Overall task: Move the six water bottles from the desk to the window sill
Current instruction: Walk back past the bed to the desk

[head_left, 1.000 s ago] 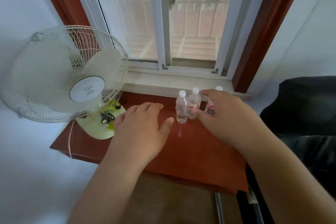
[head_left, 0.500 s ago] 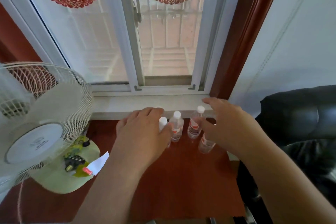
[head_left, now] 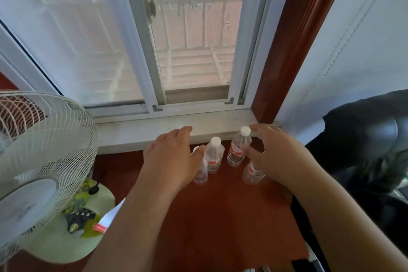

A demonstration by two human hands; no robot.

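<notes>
Both hands (head_left: 171, 157) (head_left: 278, 154) reach palm-down over the bottles (head_left: 214, 154).

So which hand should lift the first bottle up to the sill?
Probably the right hand: it partly covers the near-right bottle, beside the tall bottle, close under the window sill.

Two bare forearms rise from the lower edge of the frame, ending in the left hand (head_left: 171, 157) and right hand (head_left: 277, 154). No sleeve cuff shows on either. The wrists seem to carry no watch or band, though the wide-angle view blurs them.
</notes>
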